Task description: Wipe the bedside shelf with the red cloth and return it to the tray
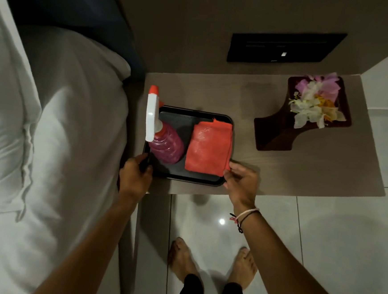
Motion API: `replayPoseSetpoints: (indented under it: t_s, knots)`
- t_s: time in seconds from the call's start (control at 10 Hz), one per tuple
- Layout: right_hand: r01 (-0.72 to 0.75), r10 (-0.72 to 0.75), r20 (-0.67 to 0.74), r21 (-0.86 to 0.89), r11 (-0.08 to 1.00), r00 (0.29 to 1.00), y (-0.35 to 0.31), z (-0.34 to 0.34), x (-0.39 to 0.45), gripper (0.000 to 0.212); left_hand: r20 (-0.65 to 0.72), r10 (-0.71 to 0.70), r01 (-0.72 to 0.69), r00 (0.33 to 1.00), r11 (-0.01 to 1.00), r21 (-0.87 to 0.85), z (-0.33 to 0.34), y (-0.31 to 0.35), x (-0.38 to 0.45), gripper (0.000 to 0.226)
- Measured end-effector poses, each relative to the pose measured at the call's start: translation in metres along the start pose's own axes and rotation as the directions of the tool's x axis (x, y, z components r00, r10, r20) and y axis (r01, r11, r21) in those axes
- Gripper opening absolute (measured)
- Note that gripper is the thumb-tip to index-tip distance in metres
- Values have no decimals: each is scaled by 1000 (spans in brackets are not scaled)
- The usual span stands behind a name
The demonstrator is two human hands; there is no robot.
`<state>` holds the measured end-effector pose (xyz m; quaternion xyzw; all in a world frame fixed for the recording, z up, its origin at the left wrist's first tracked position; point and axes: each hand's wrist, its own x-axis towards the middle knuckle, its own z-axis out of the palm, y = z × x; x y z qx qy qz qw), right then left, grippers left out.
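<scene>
A folded red cloth (208,146) lies in the right half of a black tray (192,178) on the brown bedside shelf (291,168). My left hand (136,173) grips the tray's near left corner, thumb over the rim. At the tray's near right corner my right hand (241,182) pinches the near right corner of the cloth between thumb and fingers. A spray bottle (163,142) with pink liquid and a white and red trigger head stands in the tray's left half.
A dark wooden dish (280,132) holding flower petals (315,103) sits on the shelf's right part. A black wall panel (285,47) is above the shelf. The white bed (50,135) lies close on the left. Glossy white floor tiles and my bare feet are below.
</scene>
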<state>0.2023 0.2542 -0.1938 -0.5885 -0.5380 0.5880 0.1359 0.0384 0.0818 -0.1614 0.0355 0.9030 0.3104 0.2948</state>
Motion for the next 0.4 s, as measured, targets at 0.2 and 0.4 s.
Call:
replayPoseSetpoints:
  t_s: [0.2, 0.4]
  knots:
    - [105, -112, -59, -114, 988, 992, -16, 10, 17, 31, -89, 38, -35, 995, 999, 34, 12, -7, -8, 36]
    - [137, -142, -38, -114, 984, 989, -20, 8, 27, 31, -203, 51, -51, 978, 999, 6, 16, -25, -30, 40]
